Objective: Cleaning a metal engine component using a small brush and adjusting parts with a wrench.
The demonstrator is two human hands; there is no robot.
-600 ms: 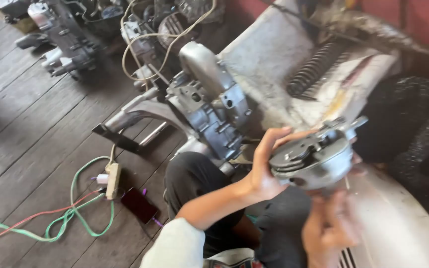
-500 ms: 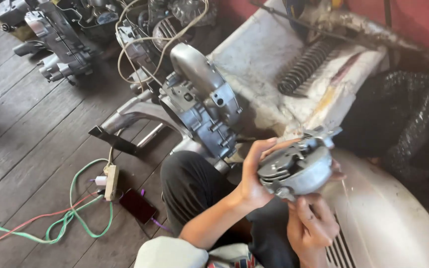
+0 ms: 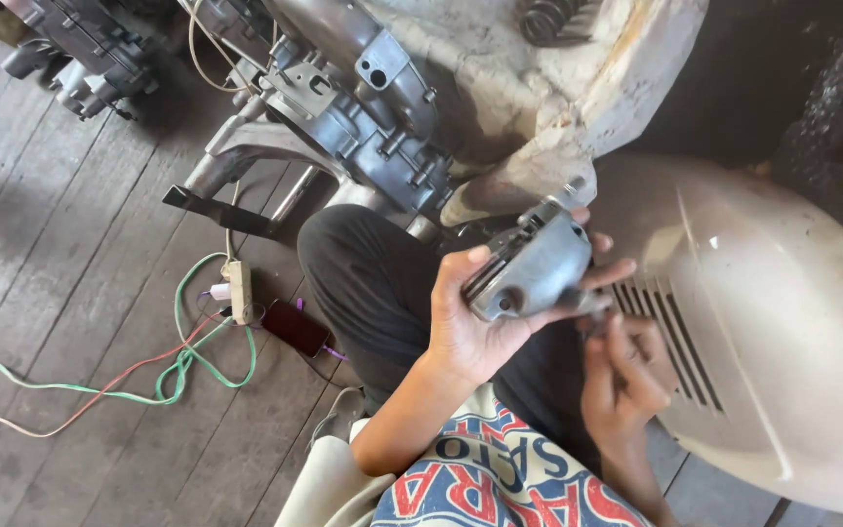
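Note:
My left hand [image 3: 480,322] grips a grey metal engine part [image 3: 531,263], a rounded cast housing, held up over my lap. My right hand [image 3: 622,376] is just below it with fingers curled against the part's underside; what they pinch is hidden. My knee in dark trousers [image 3: 373,283] lies under the part.
A grey engine block [image 3: 363,117] on a metal stand sits ahead of my knee. A cream scooter side panel [image 3: 773,322] with louvres lies at right. On the plank floor at left are a power strip [image 3: 239,291], green and pink cables [image 3: 129,385] and a dark phone [image 3: 295,327].
The view has dropped and closed in. The metal part has been turned in my left hand, and my right hand has shifted beneath it.

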